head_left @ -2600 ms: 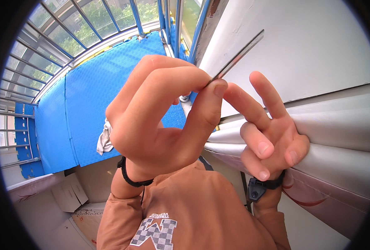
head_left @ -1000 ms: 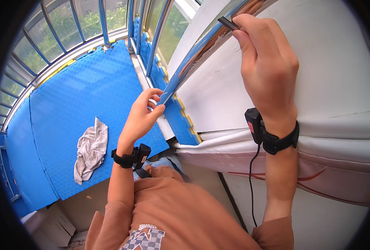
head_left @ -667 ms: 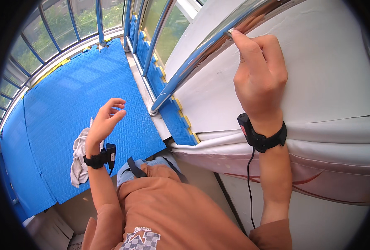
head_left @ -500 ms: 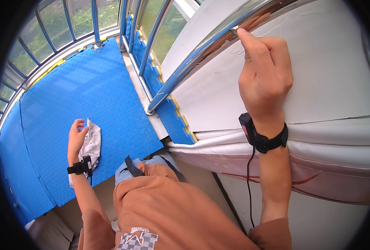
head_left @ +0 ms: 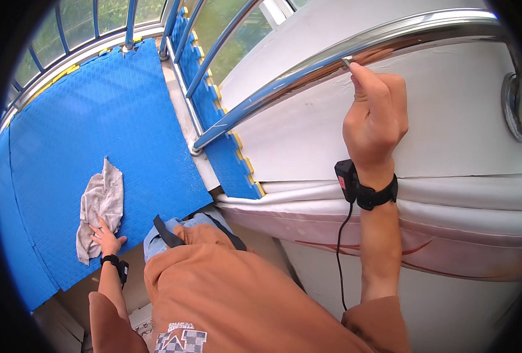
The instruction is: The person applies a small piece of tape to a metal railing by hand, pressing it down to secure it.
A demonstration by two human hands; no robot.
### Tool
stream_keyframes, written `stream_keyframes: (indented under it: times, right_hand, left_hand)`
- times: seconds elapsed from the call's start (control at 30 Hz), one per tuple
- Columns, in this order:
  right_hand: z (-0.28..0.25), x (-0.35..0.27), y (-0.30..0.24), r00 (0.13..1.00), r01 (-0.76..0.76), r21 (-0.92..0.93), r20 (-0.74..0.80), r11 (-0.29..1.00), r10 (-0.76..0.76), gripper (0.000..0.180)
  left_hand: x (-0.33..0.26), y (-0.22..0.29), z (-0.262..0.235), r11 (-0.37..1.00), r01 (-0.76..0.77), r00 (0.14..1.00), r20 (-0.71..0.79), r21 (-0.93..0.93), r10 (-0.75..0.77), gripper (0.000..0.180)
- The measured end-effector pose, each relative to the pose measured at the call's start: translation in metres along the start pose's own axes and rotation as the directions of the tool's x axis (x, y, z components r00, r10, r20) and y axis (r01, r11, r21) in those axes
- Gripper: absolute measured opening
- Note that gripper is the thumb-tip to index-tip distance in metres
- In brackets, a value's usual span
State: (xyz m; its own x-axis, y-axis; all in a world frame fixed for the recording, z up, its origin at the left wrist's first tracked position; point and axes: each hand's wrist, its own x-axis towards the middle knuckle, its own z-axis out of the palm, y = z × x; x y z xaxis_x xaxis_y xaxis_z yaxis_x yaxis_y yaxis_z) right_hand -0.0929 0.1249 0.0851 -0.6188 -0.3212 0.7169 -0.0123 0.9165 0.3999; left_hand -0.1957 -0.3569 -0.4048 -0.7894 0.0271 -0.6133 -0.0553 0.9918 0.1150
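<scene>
My right hand (head_left: 376, 120) is closed in a pinch beneath the shiny chrome rail (head_left: 443, 23) that runs along the white wall panel. Between thumb and forefinger is a small flat metal piece (head_left: 347, 60) whose tip touches or nearly touches the rail's underside; its exact kind cannot be made out. At the lower left, my left hand (head_left: 108, 237) rests with spread fingers on the near part of a crumpled greyish-white cloth (head_left: 103, 197). That cloth lies on the blue foam mat (head_left: 90, 129). Both wrists wear black straps with small boxes.
Blue metal bars (head_left: 125, 23) and windows edge the mat's far side. A rail flange (head_left: 515, 106) is fixed to the wall at the right. White curtain fabric (head_left: 449, 200) hangs below the panel, and a dark cable (head_left: 339, 253) trails from my right wrist.
My left hand has come down nearer me and now lies flat on the cloth, which is spread wider. My right hand has shifted slightly right along the rail, still pinching the metal piece.
</scene>
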Motion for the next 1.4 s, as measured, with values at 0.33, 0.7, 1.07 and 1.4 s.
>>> stream_keyframes:
  times: [0.33,0.7,1.07,1.4]
  right_hand:
    - [-0.002,0.004,0.003,1.000,-0.003,-0.014,0.020,1.000,0.003,0.048]
    - [-0.003,0.007,0.005,0.993,0.024,0.037,0.112,0.999,-0.028,0.050]
    - [0.002,0.001,0.003,0.996,-0.029,0.052,0.091,0.998,0.024,0.049]
    - [-0.004,0.004,-0.001,0.997,-0.017,-0.005,0.080,1.000,0.018,0.039]
  left_hand:
    - [-0.014,0.015,-0.007,0.999,0.011,0.999,-0.052,-0.039,-0.013,0.132]
    - [-0.007,0.010,0.001,0.999,0.005,0.997,-0.077,-0.044,-0.008,0.133]
    - [-0.005,0.007,0.002,0.999,0.015,0.997,-0.078,-0.050,-0.019,0.133]
    - [-0.009,0.010,0.000,0.996,0.024,0.995,-0.093,-0.090,-0.033,0.133]
